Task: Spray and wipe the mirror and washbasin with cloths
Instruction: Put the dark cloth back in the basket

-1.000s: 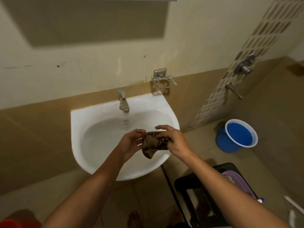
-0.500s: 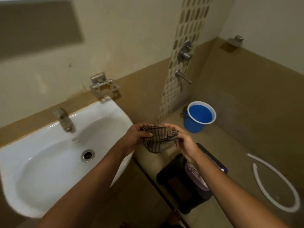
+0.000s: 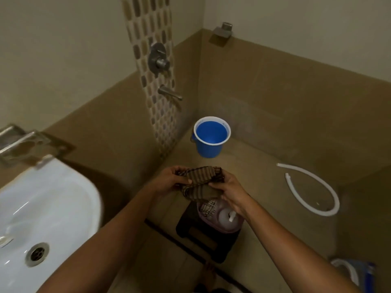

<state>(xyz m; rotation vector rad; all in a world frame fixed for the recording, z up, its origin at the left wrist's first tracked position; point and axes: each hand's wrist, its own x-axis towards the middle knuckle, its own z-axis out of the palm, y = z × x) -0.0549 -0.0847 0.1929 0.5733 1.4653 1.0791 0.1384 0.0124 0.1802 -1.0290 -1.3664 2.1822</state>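
A brown striped cloth (image 3: 201, 182) is bunched between both hands in the middle of the view. My left hand (image 3: 169, 180) grips its left end and my right hand (image 3: 229, 191) grips its right end. They hover above a purple basin (image 3: 220, 227) that holds a second checked cloth (image 3: 207, 209) and a white spray bottle (image 3: 227, 216). The white washbasin (image 3: 53, 199) sits at the left edge, apart from my hands, with its drain (image 3: 37, 253) showing. The mirror is out of view.
The purple basin rests on a black stool (image 3: 196, 233). A blue bucket (image 3: 211, 138) stands in the far floor corner below a wall tap (image 3: 169, 93). A white hose (image 3: 313, 191) lies curved on the floor at right. A metal holder (image 3: 25, 142) is fixed above the washbasin.
My view has swung right, away from the washbasin. Both hands carried the cloth from over the washbasin bowl to above the stool and purple basin.
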